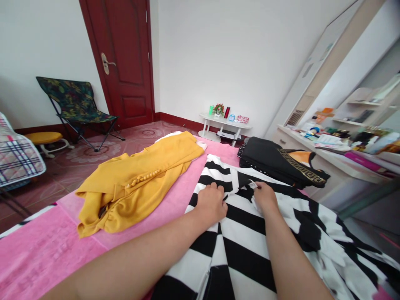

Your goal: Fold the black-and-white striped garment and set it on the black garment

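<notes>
Both hands — left hand, right hand — pressing striped garment, fingers curled.

no writing, label, brand or number can be read anywhere in view. the small bottles and boxes on the low white oval side table and the clutter on the long white dresser top are too small and blurred to make out.

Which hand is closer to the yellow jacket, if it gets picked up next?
Probably the left hand. It rests on the striped cloth nearest the yellow jacket; the right hand lies farther away, pinching the cloth.
</notes>
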Demonstrator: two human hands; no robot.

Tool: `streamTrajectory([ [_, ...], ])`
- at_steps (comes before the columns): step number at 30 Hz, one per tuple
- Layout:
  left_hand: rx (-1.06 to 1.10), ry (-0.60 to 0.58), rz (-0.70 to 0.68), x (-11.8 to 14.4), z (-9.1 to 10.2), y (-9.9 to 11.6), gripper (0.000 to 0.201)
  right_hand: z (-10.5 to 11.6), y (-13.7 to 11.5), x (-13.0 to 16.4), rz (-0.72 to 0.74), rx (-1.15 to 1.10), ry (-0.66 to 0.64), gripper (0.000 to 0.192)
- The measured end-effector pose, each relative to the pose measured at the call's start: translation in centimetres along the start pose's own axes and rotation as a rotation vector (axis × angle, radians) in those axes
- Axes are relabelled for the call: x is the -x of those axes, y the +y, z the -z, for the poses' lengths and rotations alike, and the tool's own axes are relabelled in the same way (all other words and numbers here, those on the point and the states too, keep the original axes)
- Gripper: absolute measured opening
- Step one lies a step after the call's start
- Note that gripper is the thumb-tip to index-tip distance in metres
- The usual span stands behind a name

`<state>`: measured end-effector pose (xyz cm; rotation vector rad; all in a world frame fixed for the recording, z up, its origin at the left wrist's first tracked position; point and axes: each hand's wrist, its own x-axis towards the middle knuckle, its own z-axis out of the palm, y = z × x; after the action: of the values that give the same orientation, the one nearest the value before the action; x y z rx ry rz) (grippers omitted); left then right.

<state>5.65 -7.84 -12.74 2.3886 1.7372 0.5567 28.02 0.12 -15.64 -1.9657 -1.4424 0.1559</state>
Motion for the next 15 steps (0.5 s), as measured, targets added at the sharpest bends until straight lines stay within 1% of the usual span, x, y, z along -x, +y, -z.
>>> streamTrajectory([
  [2, 0.019, -0.001, -0.002, -0.1, -0.1, -0.3, 0.026, -0.2, 1.0, -0.7, 0.002, 0.011, -0.039, 0.038],
  [4, 0.034, 0.003, -0.008, -0.2, -0.4, -0.5, 0.025, -0.3, 1.3, -1.0, 0.008, 0.02, -0.088, 0.042],
  [7, 0.06, 0.017, -0.02, -0.4, -0.6, -0.8, 0.023, 0.4, 0.4, -0.7, 0.014, 0.03, -0.176, 0.027],
  [8, 0.077, 0.024, -0.024, -0.4, -0.7, -0.8, 0.023, 0.8, -0.2, -0.4, -0.003, 0.041, -0.161, 0.025],
  [9, 0.104, 0.032, -0.029, -0.5, -0.7, -0.9, 0.023, 1.3, -0.8, -0.1, -0.032, 0.056, -0.097, 0.025],
  [10, 0.143, 0.044, -0.039, -0.5, -0.6, -1.0, 0.024, 1.8, -1.3, 0.3, -0.063, 0.069, 0.012, 0.027],
  [12, 0.241, 0.086, -0.074, -0.7, -0.7, -1.1, 0.028, 2.8, -2.1, 0.9, -0.099, 0.077, 0.296, 0.031],
  [13, 0.29, 0.108, -0.098, -0.8, -0.8, -1.2, 0.029, 3.2, -2.3, 1.2, -0.095, 0.075, 0.412, 0.031],
  [14, 0.33, 0.124, -0.121, -0.9, -0.9, -1.2, 0.03, 3.5, -2.4, 1.4, -0.081, 0.075, 0.482, 0.03],
  [15, 0.359, 0.131, -0.14, -1.0, -1.1, -1.2, 0.03, 3.6, -2.4, 1.7, -0.063, 0.082, 0.508, 0.029],
])
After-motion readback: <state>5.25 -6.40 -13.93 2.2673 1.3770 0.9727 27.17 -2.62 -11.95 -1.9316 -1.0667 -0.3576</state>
